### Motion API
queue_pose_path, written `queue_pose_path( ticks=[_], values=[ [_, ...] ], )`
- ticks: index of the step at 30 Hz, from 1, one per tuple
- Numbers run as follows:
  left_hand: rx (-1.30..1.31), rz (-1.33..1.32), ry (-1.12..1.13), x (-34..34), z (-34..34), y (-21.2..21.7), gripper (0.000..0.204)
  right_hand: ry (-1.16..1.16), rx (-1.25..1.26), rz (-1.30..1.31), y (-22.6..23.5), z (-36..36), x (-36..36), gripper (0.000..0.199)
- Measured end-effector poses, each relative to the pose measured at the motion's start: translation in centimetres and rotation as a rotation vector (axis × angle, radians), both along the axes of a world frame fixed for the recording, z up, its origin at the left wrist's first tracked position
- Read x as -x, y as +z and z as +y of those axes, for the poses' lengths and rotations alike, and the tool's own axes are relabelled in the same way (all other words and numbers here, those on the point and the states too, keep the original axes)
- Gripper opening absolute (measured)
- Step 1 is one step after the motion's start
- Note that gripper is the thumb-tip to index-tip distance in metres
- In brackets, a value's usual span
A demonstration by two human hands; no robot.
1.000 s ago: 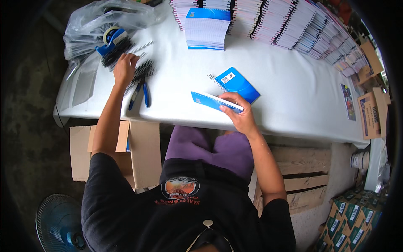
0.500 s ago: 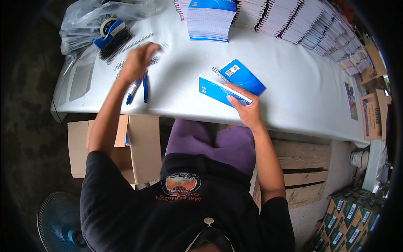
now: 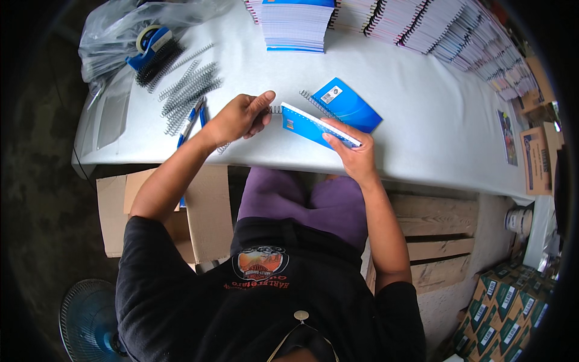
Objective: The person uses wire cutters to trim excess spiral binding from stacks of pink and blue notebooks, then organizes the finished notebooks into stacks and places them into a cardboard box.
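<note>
- Left hand (image 3: 240, 117): the grip is pressed together on a wire binding coil (image 3: 275, 110), pinched between thumb and fingertips at the left end of the blue booklet (image 3: 318, 127).
- Right hand (image 3: 351, 151): the grip is closed on the blue booklet, fingers over its near long edge, holding it tilted above the desk (image 3: 422, 120).
- Blue booklet: held near the front edge of the desk, over the person's lap. Its punched edge faces the coil, and the coil meets it at the left end.
- Step in hand, as a judgement: the coil is being started into the punched holes of the booklet.
- Next move, as a judgement: it calls for the coil to be kept in line with the hole row while the right hand holds the booklet steady; a skewed coil would likely miss holes.
- Just behind the booklet: a bound blue notebook (image 3: 345, 105) lying flat.
- Left of the booklet: loose coils (image 3: 187, 90) in a pile, blue-handled pliers (image 3: 192, 120), a tape dispenser (image 3: 148, 45).
- Far behind the booklet: a stack of unbound pages (image 3: 297, 27) and rows of bound notebooks (image 3: 458, 36).
</note>
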State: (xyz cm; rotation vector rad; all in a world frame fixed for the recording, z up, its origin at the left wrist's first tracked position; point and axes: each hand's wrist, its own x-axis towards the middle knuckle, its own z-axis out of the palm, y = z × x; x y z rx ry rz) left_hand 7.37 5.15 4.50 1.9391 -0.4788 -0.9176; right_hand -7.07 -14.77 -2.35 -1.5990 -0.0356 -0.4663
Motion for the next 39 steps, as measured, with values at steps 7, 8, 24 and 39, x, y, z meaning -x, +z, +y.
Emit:
queue_pose_path(
  ticks=[7, 8, 24, 39],
  values=[
    [-0.019, 0.620, -0.068, -2.1, -0.3, 0.5, 0.047, -0.029, 0.057, -0.068, -0.3, 0.2, 0.0, 0.023],
    [-0.021, 0.649, -0.080, -2.3, -0.3, 0.4, 0.047, -0.029, 0.057, -0.076, -0.3, 0.2, 0.0, 0.023],
    [0.067, -0.286, -0.228, 0.4, 1.4, 0.3, 0.040, 0.020, 0.033, -0.017, -0.1, -0.2, 0.1, 0.029],
    [0.194, -0.673, -0.376, -1.0, 0.2, 2.0, 0.025, 0.075, 0.094, -0.074, 0.4, 0.0, 0.2, 0.027]
  ],
)
